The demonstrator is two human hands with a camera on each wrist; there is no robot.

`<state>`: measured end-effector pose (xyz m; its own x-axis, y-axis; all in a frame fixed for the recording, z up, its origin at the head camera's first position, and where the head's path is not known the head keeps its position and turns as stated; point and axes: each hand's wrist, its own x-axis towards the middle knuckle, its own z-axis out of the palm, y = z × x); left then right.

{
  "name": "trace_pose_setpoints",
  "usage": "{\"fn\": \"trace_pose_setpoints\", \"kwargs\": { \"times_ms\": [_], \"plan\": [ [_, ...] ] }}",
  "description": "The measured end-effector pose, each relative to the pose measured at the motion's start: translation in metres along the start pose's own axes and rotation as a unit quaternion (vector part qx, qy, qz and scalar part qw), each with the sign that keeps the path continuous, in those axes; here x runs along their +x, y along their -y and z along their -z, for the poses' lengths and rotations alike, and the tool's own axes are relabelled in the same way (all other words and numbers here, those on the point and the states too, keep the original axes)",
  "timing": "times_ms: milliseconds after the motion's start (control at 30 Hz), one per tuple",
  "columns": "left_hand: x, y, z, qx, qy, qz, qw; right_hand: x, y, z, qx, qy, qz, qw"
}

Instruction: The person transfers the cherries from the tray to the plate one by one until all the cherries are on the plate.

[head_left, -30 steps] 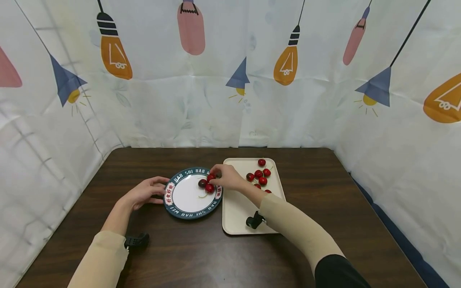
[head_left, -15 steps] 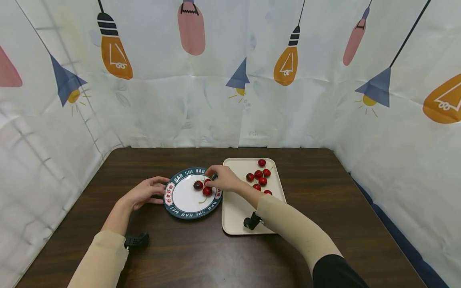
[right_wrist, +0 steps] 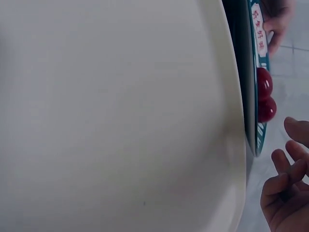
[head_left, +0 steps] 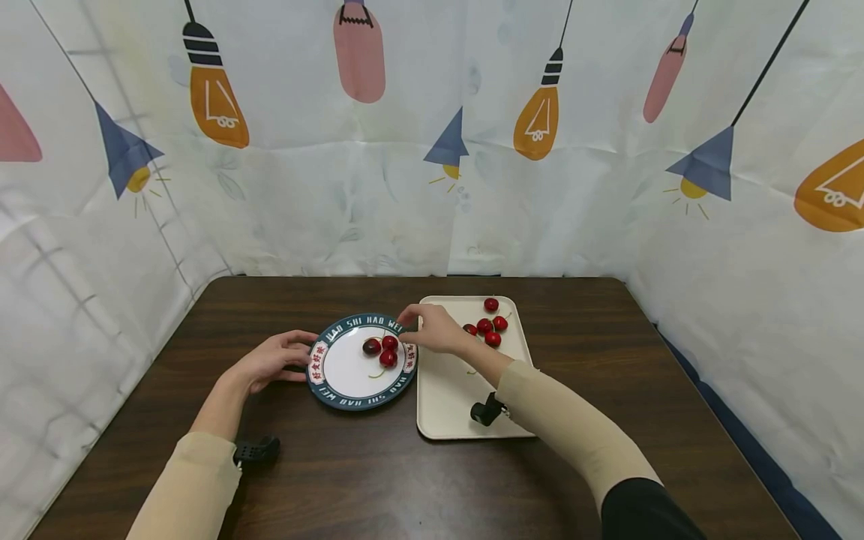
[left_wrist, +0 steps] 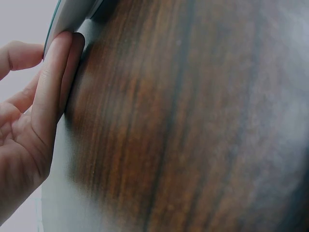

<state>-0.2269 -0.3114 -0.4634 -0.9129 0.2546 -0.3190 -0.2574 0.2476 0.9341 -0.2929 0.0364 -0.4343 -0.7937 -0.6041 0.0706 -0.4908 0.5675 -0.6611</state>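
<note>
Plate [head_left: 331, 375] steadied at left rim by left hand [head_left: 270, 362], fingers pressed against edge. Three cherries [head_left: 382, 350] lying on plate. Right hand [head_left: 432, 330] held empty over plate–tray [head_left: 452, 390] gap, fingers loosely spread. Remaining cherries [head_left: 489, 326] clustered on tray.

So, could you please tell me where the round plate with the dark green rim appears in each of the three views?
Head: the plate sits left of centre on the table, beside the tray.
Left wrist: only its rim shows, top left, against the left hand.
Right wrist: its rim runs down the right side.
Shared landmark: the cherries on the plate, also in the right wrist view.
</note>
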Motion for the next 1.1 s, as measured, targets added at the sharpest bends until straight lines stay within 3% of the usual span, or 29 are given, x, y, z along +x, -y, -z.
{"fn": "trace_pose_setpoints", "kwargs": {
  "times_ms": [500,1100],
  "plan": [
    [0.000,-0.001,-0.001,0.008,-0.004,0.007,0.9999,-0.021,-0.023,0.029,-0.015,-0.024,-0.013,1.000],
    [0.000,-0.001,-0.001,0.006,-0.008,0.004,0.9999,-0.064,-0.069,0.071,0.038,-0.075,-0.060,0.995]
  ]
}}
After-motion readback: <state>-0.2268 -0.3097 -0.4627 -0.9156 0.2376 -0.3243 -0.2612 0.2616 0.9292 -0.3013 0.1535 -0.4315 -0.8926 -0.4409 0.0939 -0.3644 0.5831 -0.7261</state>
